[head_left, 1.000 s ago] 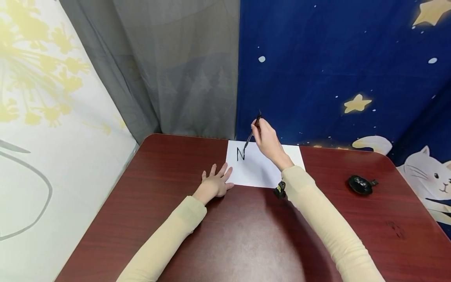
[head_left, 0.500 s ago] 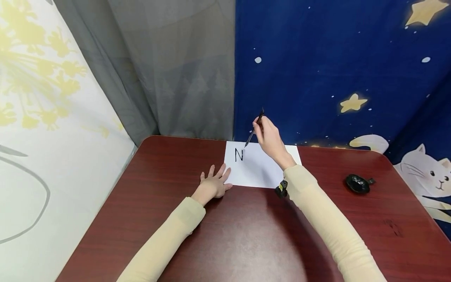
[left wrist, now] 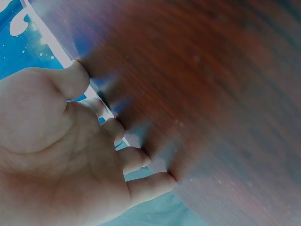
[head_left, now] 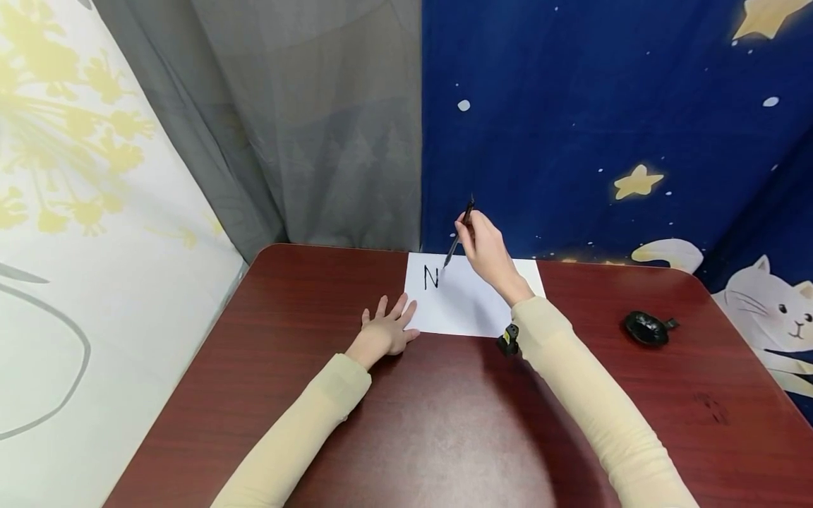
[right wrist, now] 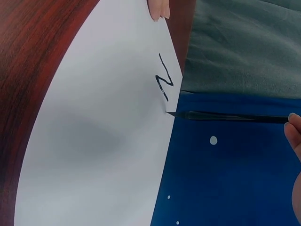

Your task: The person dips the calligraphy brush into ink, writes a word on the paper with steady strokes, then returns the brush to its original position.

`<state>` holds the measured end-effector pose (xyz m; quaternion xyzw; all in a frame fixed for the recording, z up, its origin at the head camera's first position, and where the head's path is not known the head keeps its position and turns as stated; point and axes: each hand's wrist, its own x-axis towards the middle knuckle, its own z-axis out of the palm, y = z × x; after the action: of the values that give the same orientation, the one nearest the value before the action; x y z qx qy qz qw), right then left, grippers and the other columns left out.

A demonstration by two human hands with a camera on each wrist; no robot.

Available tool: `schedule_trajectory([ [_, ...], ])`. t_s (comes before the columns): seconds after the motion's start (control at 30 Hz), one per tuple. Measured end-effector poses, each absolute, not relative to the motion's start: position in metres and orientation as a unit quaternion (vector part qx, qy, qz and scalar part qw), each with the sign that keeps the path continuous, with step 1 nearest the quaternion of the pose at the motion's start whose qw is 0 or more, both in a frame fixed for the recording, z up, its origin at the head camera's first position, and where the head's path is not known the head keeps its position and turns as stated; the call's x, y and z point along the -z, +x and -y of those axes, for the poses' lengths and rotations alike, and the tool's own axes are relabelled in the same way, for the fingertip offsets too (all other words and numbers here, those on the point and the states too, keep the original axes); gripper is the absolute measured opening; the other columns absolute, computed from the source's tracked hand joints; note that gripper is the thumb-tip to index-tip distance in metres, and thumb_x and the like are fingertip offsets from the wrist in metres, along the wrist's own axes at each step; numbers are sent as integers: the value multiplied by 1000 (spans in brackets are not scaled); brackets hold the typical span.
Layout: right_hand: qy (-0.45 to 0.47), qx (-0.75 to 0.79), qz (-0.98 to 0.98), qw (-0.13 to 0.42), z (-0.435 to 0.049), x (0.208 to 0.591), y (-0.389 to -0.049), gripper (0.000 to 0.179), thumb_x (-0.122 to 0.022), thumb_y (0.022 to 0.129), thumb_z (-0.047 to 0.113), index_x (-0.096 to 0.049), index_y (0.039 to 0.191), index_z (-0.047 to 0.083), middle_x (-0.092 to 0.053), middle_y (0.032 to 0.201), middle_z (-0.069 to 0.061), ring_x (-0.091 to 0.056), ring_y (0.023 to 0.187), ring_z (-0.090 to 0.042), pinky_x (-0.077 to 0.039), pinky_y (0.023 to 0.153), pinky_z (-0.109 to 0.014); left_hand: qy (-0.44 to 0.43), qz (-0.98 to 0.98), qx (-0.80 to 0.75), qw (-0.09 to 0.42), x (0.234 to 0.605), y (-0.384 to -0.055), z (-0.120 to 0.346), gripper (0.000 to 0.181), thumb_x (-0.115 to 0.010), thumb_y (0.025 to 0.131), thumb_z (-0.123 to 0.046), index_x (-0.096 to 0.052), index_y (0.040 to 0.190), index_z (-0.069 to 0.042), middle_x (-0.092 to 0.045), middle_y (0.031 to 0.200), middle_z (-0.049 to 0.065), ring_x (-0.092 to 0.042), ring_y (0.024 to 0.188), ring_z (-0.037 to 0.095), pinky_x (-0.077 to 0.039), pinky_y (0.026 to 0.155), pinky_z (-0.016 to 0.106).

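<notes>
A white sheet of paper [head_left: 457, 307] lies near the far edge of the table, with a black letter N [head_left: 431, 278] at its upper left. My right hand [head_left: 485, 247] pinches a dark ink brush [head_left: 452, 250] over the sheet. In the right wrist view the brush [right wrist: 225, 117] points its dark tip at the paper [right wrist: 94, 108], just beside the N; whether the tip touches cannot be told. My left hand [head_left: 384, 333] rests with spread fingers on the sheet's left edge and the table. The left wrist view shows that palm [left wrist: 61, 150] with the fingertips down on the wood.
A small black dish [head_left: 646, 329] with dark contents stands on the right of the red-brown table [head_left: 305, 310]. Dark marks [head_left: 711, 408] show on the wood nearer me. Grey and blue curtains [head_left: 540, 127] hang right behind the far edge; a white patterned wall [head_left: 95, 317] borders the left.
The brush tip has left the top of the N's right stroke and shifted slightly right. The left hand stays in place on the sheet's edge. The head view has moved slightly.
</notes>
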<state>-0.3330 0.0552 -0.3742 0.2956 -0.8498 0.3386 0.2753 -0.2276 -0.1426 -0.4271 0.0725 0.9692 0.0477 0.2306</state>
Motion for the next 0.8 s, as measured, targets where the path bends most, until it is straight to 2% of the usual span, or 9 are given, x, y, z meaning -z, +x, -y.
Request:
schedule_trajectory([
  [0.8, 291, -353, 854, 249, -57, 374, -332, 23, -40, 99, 25, -52, 103, 6, -52, 88, -3, -50, 71, -12, -44, 60, -26, 71, -969, -49, 231, 428, -227, 143, 59, -30, 97, -48, -5, 148, -31, 7, 154, -9, 9, 141, 28, -6, 108, 57],
])
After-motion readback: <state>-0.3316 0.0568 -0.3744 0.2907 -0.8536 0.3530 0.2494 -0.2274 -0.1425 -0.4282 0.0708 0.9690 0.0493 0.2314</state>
